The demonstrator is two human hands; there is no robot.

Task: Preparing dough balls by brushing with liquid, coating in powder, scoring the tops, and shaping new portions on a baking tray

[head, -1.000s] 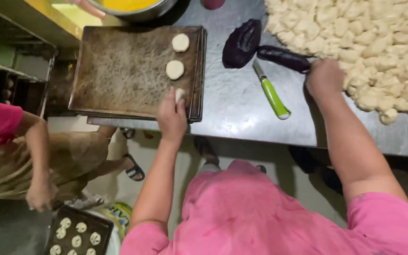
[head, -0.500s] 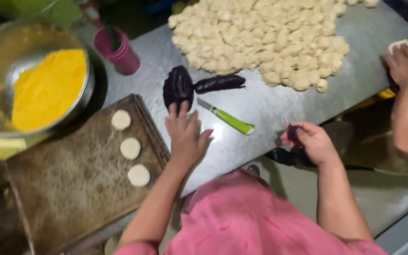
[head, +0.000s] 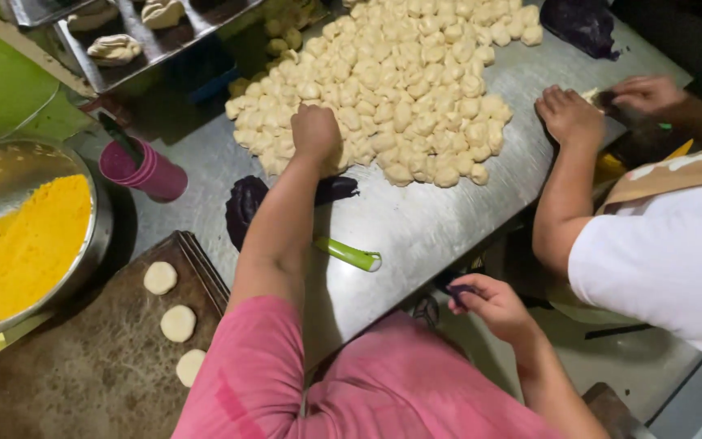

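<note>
- The left hand [head: 316,130] was closed, knuckles up, on the near edge of the big heap of small pale dough pieces [head: 400,73] on the grey steel tabletop [head: 416,219]; its fingers were curled down into the pieces, but which piece they pinched was hidden under the hand.
- The right hand [head: 489,302] hung below the edge of the tabletop, in front of the pink shirt, with the fingers pressed together around a small dark purple lump [head: 458,290].
- The heap lay in the middle of the tabletop, well apart from the dark worn baking tray [head: 67,382] at the lower left, where three flat round dough discs [head: 174,323] lay in a row near the right rim.
- Between heap and tray lay a dark purple mass [head: 245,207] and a knife with a green handle [head: 349,254]; a pink plastic cup [head: 144,171] and a metal bowl of yellow crumbs [head: 34,244] stood further left.
- To take a piece well, I think, the fingers should close on only one piece at the edge and lift it straight up, so that the neighbours do not stick and come with it.
- The forearm passed over the knife and the purple mass, so it was better to keep it high.
- Another person's two hands [head: 603,110] worked at the far right edge, apart from the heap.
</note>
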